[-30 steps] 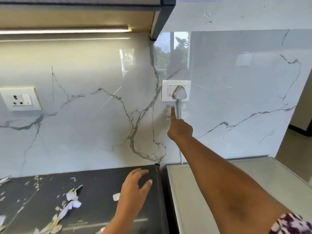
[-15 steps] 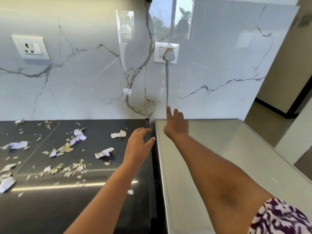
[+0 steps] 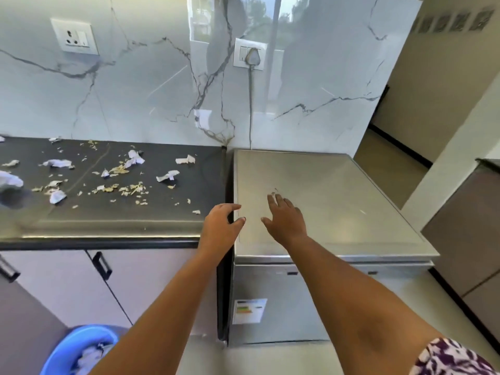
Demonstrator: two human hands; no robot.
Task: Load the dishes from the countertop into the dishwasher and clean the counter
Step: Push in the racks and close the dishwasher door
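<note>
A silver dishwasher (image 3: 335, 201) stands to the right of the black countertop (image 3: 113, 212), its door closed and an energy label (image 3: 249, 311) on the front. Torn paper bits and food scraps (image 3: 119, 182) litter the countertop. My left hand (image 3: 220, 228) hovers open over the gap between the counter's right end and the dishwasher top. Over the dishwasher's left front top, my right hand (image 3: 285, 219) is spread open, fingers pointing at the wall. Neither hand holds anything. No dishes are in view.
A white plug (image 3: 252, 56) sits in the wall socket above the dishwasher, its cord running down behind it. Another socket (image 3: 74, 36) is at upper left. A blue bin (image 3: 77, 350) with paper stands on the floor below the cabinets (image 3: 67, 282). A doorway opens at right.
My right hand came down from the switch at the wall socket to the dishwasher top. My view tilted down, bringing the dishwasher front, the cabinets and the blue bin into sight.
</note>
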